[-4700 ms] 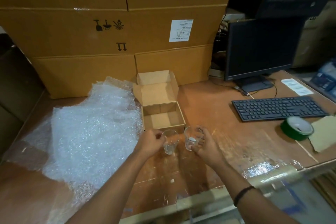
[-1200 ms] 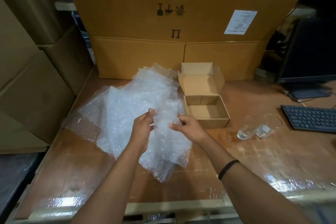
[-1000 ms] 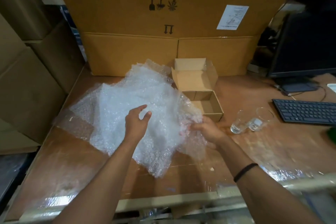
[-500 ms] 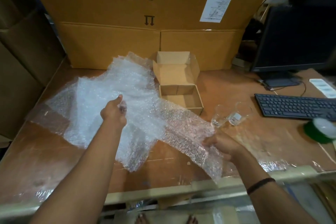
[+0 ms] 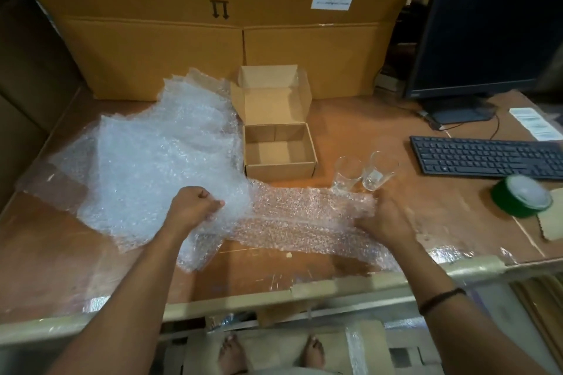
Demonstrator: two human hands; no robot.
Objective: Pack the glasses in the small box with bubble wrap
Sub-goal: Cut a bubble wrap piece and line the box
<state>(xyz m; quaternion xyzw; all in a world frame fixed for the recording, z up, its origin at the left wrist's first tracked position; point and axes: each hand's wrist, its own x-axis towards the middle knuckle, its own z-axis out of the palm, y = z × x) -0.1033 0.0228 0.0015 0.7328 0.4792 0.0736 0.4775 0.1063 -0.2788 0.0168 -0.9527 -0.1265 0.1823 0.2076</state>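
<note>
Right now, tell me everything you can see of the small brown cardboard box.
The small brown cardboard box sits upright on the wooden table, its hinged lid folded open and leaning back. Its bare floor shows. Clear bubble wrap lies against its left side; nothing else touches it.

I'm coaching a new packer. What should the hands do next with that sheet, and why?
Probably lay the bubble wrap sheet flat on the table and let go. The left hand and right hand each grip an end, it is stretched out, and both glasses stand unwrapped just beyond it beside the empty box.
</note>
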